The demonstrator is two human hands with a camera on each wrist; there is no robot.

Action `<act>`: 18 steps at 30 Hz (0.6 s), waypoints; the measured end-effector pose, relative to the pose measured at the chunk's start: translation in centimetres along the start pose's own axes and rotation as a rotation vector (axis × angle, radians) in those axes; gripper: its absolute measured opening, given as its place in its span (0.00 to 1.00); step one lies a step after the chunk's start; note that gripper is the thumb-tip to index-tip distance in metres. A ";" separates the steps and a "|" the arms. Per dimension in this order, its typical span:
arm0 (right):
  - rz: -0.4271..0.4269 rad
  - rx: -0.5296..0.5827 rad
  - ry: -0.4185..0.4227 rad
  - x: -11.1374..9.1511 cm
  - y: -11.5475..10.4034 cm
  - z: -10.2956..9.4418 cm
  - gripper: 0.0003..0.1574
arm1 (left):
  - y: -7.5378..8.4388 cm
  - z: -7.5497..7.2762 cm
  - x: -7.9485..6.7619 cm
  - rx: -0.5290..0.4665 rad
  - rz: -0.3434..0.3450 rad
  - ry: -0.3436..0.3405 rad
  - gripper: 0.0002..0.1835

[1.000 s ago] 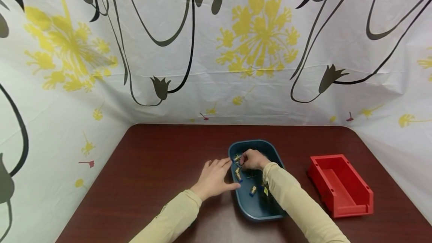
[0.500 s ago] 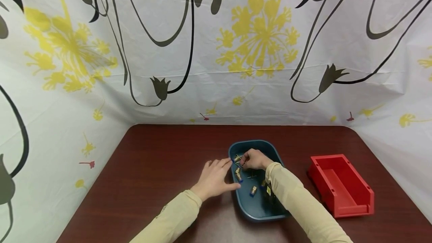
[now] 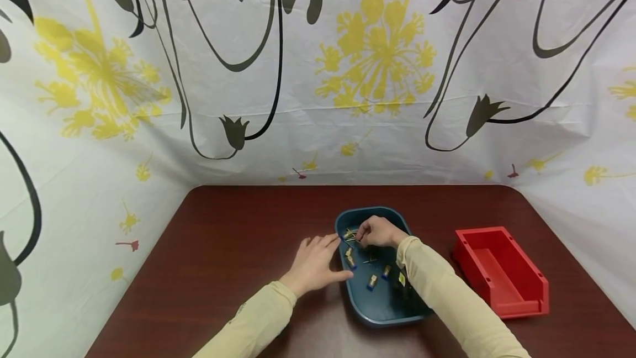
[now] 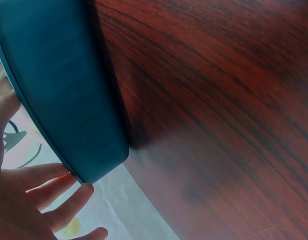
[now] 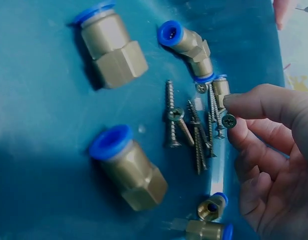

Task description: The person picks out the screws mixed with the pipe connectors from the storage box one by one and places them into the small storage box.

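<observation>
A dark teal plastic tray stands on the table, holding loose screws and brass push-fit connectors with blue collars. My left hand lies along the tray's left side, fingers extended, with fingertips at the rim in the left wrist view. Inside the tray, my right hand pinches a screw between thumb and finger, its cross-slotted head facing the camera. Right beside those fingertips are the other screws and a small connector. An angled connector and a straight connector lie nearby.
To the right of the tray, a red plastic bin sits on the dark wooden table. A dark item with a yellow mark lies in the tray near the right sleeve. A patterned white cloth hangs behind the table.
My right hand has shifted slightly up and to the right within the tray, and its sleeve uncovers another connector. My left hand stays at the rim.
</observation>
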State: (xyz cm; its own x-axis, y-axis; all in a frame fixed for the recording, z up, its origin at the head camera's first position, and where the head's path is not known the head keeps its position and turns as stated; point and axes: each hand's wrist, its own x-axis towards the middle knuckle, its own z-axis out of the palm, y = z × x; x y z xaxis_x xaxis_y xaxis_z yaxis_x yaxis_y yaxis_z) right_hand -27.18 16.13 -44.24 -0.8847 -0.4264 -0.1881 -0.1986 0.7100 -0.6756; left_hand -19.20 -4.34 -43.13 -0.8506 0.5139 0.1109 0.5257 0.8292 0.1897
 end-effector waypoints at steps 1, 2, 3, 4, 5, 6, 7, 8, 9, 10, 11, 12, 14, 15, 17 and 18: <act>-0.002 0.003 -0.005 -0.1 0.0 -0.1 0.06 | 0.0 0.0 0.0 0.001 0.000 0.001 0.43; -0.005 0.004 -0.011 -0.2 -0.1 -0.3 0.07 | 0.0 0.0 0.0 0.002 -0.001 0.002 0.43; -0.011 0.005 -0.015 -0.3 -0.2 -0.4 0.07 | 0.0 0.1 0.0 0.003 -0.002 0.002 0.43; -0.017 0.008 -0.020 -0.4 -0.3 -0.6 0.07 | 0.0 0.1 0.0 0.003 -0.003 0.001 0.43; -0.024 0.006 -0.023 -0.5 -0.3 -0.7 0.07 | 0.0 0.1 0.0 0.003 -0.004 0.001 0.43; -0.031 0.005 -0.026 -0.6 -0.4 -0.9 0.07 | 0.0 0.1 0.0 0.002 -0.004 0.001 0.43; -0.041 0.006 -0.030 -0.7 -0.5 -1.0 0.07 | 0.0 0.0 0.0 0.001 -0.003 0.002 0.43; -0.053 0.004 -0.032 -0.9 -0.5 -1.2 0.07 | 0.0 0.0 0.0 0.001 -0.004 0.001 0.43; -0.063 0.003 -0.034 -1.0 -0.6 -1.4 0.08 | 0.0 0.0 0.0 0.002 -0.004 0.000 0.43; -0.070 0.003 -0.037 -1.0 -0.6 -1.5 0.08 | 0.0 0.0 0.0 0.002 -0.004 0.000 0.43; -0.076 0.007 -0.042 -1.1 -0.6 -1.6 0.08 | 0.0 0.0 0.0 0.002 -0.004 -0.001 0.43; -0.084 0.016 -0.048 -1.2 -0.7 -1.8 0.08 | 0.0 -0.1 0.0 0.001 -0.004 -0.003 0.43; -0.097 0.036 -0.057 -1.3 -0.8 -2.1 0.09 | 0.1 -0.1 0.0 0.000 -0.006 -0.008 0.43; -0.104 0.045 -0.063 -1.4 -0.8 -2.3 0.09 | 0.1 -0.2 -0.1 0.000 -0.006 -0.010 0.43; -0.121 0.061 -0.069 -1.5 -0.9 -2.6 0.09 | 0.1 -0.2 0.0 0.002 -0.007 -0.013 0.43; -0.130 0.061 -0.068 -1.5 -1.0 -2.7 0.09 | 0.1 -0.2 0.0 0.003 -0.008 -0.013 0.43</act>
State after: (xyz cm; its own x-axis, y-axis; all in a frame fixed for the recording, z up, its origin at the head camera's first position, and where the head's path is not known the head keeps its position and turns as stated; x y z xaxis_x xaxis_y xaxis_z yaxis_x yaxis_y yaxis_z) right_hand -26.77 17.62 -41.34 -0.8224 -0.5508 -0.1423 -0.2816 0.6116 -0.7393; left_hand -19.10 -4.29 -42.89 -0.8546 0.5102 0.0965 0.5190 0.8339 0.1876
